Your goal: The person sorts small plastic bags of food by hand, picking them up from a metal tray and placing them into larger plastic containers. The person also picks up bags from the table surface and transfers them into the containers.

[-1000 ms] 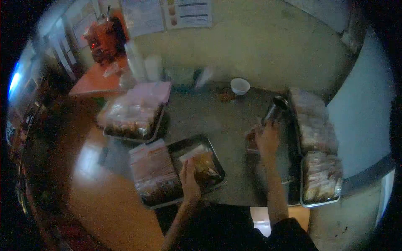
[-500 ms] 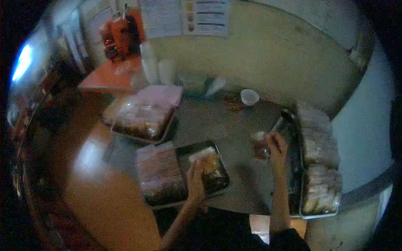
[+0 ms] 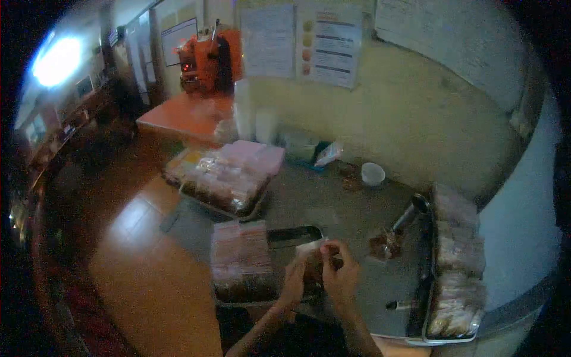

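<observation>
Over the right part of a dark tray (image 3: 295,236), my left hand (image 3: 292,281) is closed on a small packet with a white top (image 3: 309,245). My right hand (image 3: 341,275) is closed at the packet's right side, thumb and fingertips pinched together at its upper edge. Most of the packet is hidden behind the fingers. Rows of clear-wrapped packets with pale tops (image 3: 241,250) fill the left part of the same tray. To the right of my hands, a small clear bag with brown contents (image 3: 386,245) lies on the grey table (image 3: 363,220).
A tray of wrapped packets (image 3: 229,181) with pink sheets (image 3: 256,156) stands at back left. Another long tray of packets (image 3: 455,256) lines the right edge. A dark cylinder (image 3: 410,211), a marker (image 3: 404,305) and a white bowl (image 3: 373,174) lie on the table.
My right hand has moved left from the small brown bag to the packet in my left hand. The brown bag stays on the table. The camera view has shifted.
</observation>
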Available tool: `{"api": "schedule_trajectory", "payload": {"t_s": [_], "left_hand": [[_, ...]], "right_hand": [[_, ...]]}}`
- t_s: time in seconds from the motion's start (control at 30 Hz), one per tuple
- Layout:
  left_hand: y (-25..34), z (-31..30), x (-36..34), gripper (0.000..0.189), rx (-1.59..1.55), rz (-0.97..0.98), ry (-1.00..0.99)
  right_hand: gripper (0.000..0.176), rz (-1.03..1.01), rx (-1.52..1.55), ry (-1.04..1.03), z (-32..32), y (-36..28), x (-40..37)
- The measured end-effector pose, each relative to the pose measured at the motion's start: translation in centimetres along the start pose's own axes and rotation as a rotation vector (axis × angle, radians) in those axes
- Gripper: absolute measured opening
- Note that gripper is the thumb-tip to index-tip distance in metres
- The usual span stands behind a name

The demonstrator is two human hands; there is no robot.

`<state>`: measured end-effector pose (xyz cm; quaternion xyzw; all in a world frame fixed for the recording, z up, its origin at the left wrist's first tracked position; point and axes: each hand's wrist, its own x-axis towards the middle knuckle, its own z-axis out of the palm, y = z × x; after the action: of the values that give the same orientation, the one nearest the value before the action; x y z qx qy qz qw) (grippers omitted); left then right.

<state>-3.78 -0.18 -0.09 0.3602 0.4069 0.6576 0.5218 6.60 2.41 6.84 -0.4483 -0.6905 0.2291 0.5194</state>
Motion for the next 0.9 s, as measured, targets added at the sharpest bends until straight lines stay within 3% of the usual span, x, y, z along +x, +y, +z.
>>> {"api": "schedule_trajectory", "payload": {"t_s": [0.03,0.1,0.2,0.27,0.3,0.37,0.4,0.43,0.57,0.63,0.7,0.77,0.8,0.87,0.9], "left_hand": [[0.9,0.2,-0.1,0.044,0.043,0.059,-0.046],[-2.6,-0.8,0.2,0.042,-0.002,-0.074,0.019],[-5.7,-0.1,0.5,0.039,0.102,0.080,-0.006],[-3.9,-0.1,0.7,0.039,0.233,0.100,-0.034],[-1.2,0.7,0.0,0.040,0.284,0.018,-0.033],[-1.3,0.8,0.1,0.038,0.285,0.035,-0.001],[-4.5,0.9,1.0,0.036,0.243,0.137,0.032],[-5.0,1.0,1.4,0.034,0.203,0.237,0.060],[-1.8,-0.2,-0.5,0.036,0.189,0.206,-0.149],[-1.0,-0.5,-0.6,0.037,0.203,0.183,-0.247],[-3.3,-1.0,0.3,0.040,0.290,0.156,-0.356],[-6.4,-1.4,1.3,0.043,0.338,0.175,-0.443],[-6.6,-1.7,1.3,0.044,0.303,0.193,-0.468],[0.1,-2.3,-0.2,0.054,0.056,0.199,-0.528],[2.2,-2.8,-0.3,0.062,0.110,0.311,-0.621]], "right_hand": [[0.016,0.017,-0.040,0.017,0.1,0.3,-0.2],[0.016,0.027,-0.093,0.021,0.5,1.2,-0.7],[0.018,0.096,-0.256,0.017,0.5,1.7,-1.2],[0.021,0.135,-0.023,0.047,0.9,0.8,-1.2],[0.022,0.136,-0.005,0.051,0.7,0.4,-1.3],[0.024,0.105,-0.064,0.055,0.3,-0.4,-1.3],[0.025,0.076,-0.140,0.062,0.3,-0.5,-1.2],[0.025,0.060,-0.029,0.018,0.5,-0.2,-0.9],[0.025,0.028,0.378,-0.135,-0.1,2.2,0.4],[0.026,0.224,0.562,-0.331,-2.4,5.4,1.5],[0.028,0.622,0.725,-0.667,-5.2,10.3,4.0],[0.028,0.757,0.718,-0.794,-5.8,10.7,4.6],[0.027,0.701,0.655,-0.797,-5.7,10.1,4.7],[0.027,0.480,0.476,-0.731,-4.7,8.4,4.4],[0.026,0.324,0.369,-0.676,-4.3,7.3,4.2]]}}
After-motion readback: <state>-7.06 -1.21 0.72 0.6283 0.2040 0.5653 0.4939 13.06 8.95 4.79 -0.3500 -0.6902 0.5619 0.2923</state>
